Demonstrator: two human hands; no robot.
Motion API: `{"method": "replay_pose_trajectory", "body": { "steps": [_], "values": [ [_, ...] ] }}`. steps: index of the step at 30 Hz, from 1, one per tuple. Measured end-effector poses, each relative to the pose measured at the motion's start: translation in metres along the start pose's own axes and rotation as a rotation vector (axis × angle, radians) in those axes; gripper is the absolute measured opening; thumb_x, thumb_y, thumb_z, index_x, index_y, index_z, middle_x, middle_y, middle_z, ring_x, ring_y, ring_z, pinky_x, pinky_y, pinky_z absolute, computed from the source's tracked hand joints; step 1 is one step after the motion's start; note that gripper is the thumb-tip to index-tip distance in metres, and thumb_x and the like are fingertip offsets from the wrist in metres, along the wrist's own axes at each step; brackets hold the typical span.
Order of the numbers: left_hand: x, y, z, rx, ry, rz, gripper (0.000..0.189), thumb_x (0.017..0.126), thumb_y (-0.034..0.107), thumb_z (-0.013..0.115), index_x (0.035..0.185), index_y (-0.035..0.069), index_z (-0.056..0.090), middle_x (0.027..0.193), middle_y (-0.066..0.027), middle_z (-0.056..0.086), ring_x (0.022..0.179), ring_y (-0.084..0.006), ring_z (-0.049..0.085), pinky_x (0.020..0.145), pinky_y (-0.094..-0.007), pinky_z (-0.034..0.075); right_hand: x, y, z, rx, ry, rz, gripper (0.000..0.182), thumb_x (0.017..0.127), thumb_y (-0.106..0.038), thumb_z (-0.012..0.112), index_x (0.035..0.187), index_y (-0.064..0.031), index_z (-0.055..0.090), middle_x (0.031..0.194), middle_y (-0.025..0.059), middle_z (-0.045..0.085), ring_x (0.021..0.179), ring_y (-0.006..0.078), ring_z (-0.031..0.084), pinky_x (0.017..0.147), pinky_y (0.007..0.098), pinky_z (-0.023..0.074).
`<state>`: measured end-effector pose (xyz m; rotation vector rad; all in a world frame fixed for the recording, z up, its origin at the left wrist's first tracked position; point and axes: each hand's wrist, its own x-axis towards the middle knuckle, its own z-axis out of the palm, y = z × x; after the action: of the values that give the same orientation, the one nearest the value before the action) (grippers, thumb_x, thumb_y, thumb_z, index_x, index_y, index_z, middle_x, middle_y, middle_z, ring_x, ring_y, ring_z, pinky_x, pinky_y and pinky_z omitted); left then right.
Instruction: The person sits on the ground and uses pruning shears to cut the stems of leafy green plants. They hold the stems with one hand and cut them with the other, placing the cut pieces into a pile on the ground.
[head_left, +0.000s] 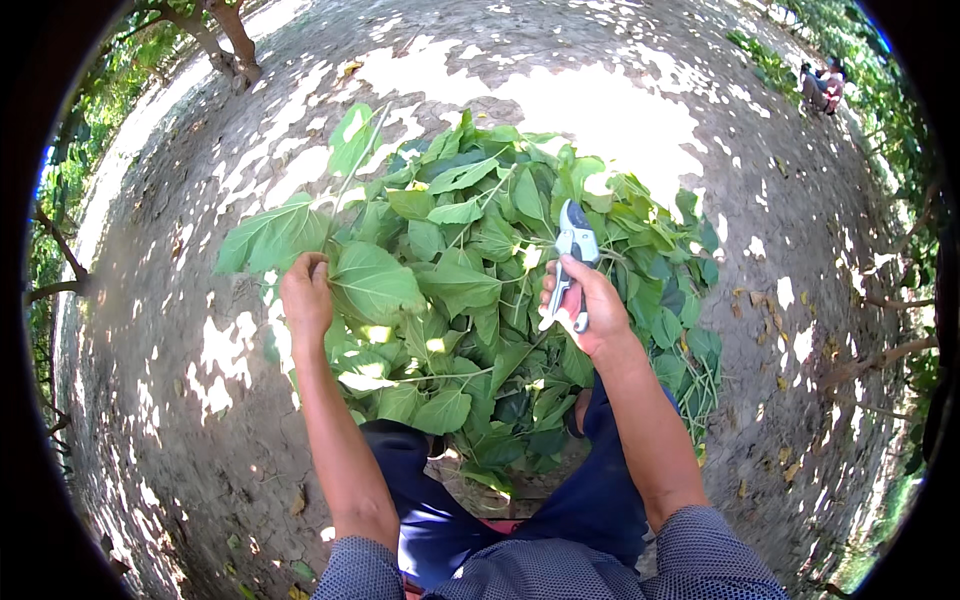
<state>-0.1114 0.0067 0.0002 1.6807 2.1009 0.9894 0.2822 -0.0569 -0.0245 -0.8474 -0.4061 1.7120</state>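
Observation:
My left hand (306, 296) pinches the lower end of a leafy green branch (358, 161), whose stem leans up and to the right. Broad leaves hang from it on both sides of my fingers. In my right hand (600, 311) is a pair of pruning shears (576, 244) with pale metal handles, blades pointing up and away from me. Their blades are apart from the branch. Beneath both hands spreads a large heap of cut leafy branches (465, 277), reaching back between my knees. The cut end of the held stem is hidden by my fingers.
Dry, cracked soil (187, 420) surrounds the heap, dappled with sunlight. Bare cut stems (697, 390) lie at the heap's right edge. A tree trunk (236, 37) rises at the far left, and branches (877, 360) reach in from the right. Another person (823, 86) sits far off.

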Motion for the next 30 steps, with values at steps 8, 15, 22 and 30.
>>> {"method": "replay_pose_trajectory", "body": {
  "steps": [8,15,22,30],
  "values": [
    [-0.011,-0.020,0.070,0.179,-0.371,0.103,0.022,0.093,0.018,0.065,0.104,0.001,0.072,0.090,-0.0159,0.075,0.081,-0.0285,0.072,0.076,-0.0388,0.055,-0.006,-0.013,-0.009,-0.406,0.070,-0.053,0.024,0.099,-0.024,0.065,0.102,-0.0010,0.066,0.084,0.0075,0.070,0.075,0.0163,0.068,0.067,0.0339,0.0553],
    [-0.034,-0.062,0.183,0.106,-0.481,-0.006,0.028,0.091,0.014,0.063,0.113,-0.001,0.071,0.103,-0.0209,0.075,0.099,-0.0360,0.073,0.088,-0.0441,0.056,-0.011,-0.009,0.006,-0.648,0.046,-0.065,0.021,0.096,-0.020,0.067,0.099,0.0000,0.067,0.086,0.0056,0.069,0.074,0.0112,0.063,0.065,0.0292,0.0502],
    [-0.028,-0.060,0.209,0.198,-0.401,-0.031,0.041,0.088,0.005,0.059,0.129,0.006,0.064,0.129,-0.0246,0.066,0.115,-0.0422,0.064,0.099,-0.0488,0.052,-0.018,-0.014,-0.004,-0.773,0.029,-0.065,0.024,0.093,-0.012,0.066,0.110,0.0038,0.068,0.094,0.0060,0.069,0.084,0.0134,0.064,0.080,0.0313,0.0515],
    [-0.038,-0.070,0.237,0.317,-0.473,0.015,0.036,0.088,0.008,0.062,0.123,0.009,0.067,0.119,-0.0213,0.070,0.109,-0.0405,0.067,0.094,-0.0498,0.053,-0.021,-0.011,-0.007,-0.769,0.023,-0.077,0.013,0.093,-0.010,0.065,0.098,0.0015,0.066,0.081,-0.0008,0.061,0.071,0.0081,0.055,0.065,0.0274,0.0454]
  ]
}}
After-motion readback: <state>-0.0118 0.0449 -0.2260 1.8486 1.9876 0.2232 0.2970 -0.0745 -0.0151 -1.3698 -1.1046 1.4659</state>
